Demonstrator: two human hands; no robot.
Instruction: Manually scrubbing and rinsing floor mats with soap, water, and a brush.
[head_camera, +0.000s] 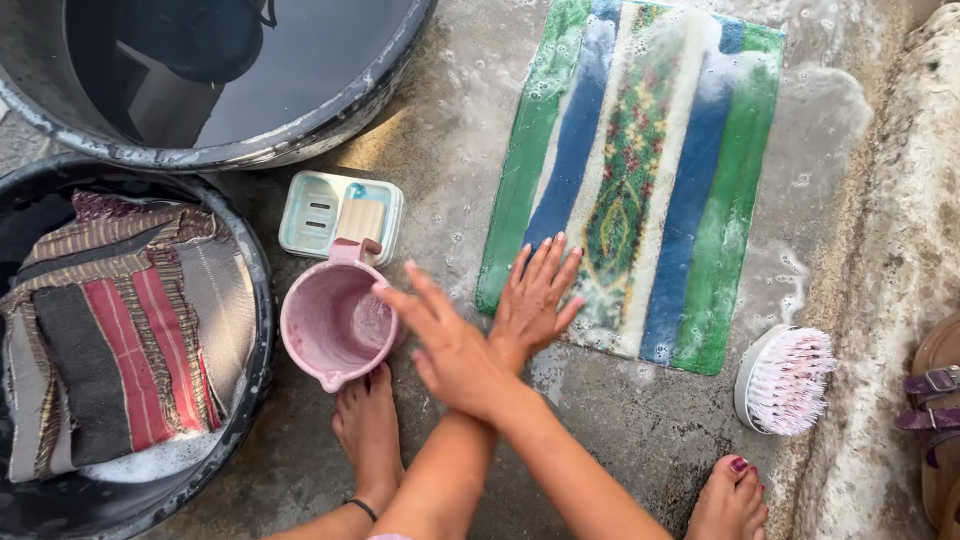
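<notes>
The soapy striped cloth (640, 190), banded green, blue and cream with a patterned middle strip, lies flat on the wet concrete floor (450, 130). One hand (535, 295) presses flat on its near left corner, fingers (545, 262) spread and released, holding nothing. The forearms cross at the wrists, so I judge this to be the left hand and the one above it the right hand (450, 345), though the crossing makes that uncertain. The right hand hovers open beside the rim of the pink plastic jug (335, 322), gripping nothing.

The floor is slick with suds, so the pressing palm could skid and drag the cloth into a fold. The jug stands very near the reaching hand and a bare foot (368, 430); a careless knock might tip it.

Behind the jug sits a pale green soap dish with a tan bar (340, 212). A white scrubbing brush with pink bristles (785, 380) lies just beside the cloth's near right corner. At left, a dark basin (255, 290) holds striped fabrics in foam, and a second basin (300, 140) holds water.
</notes>
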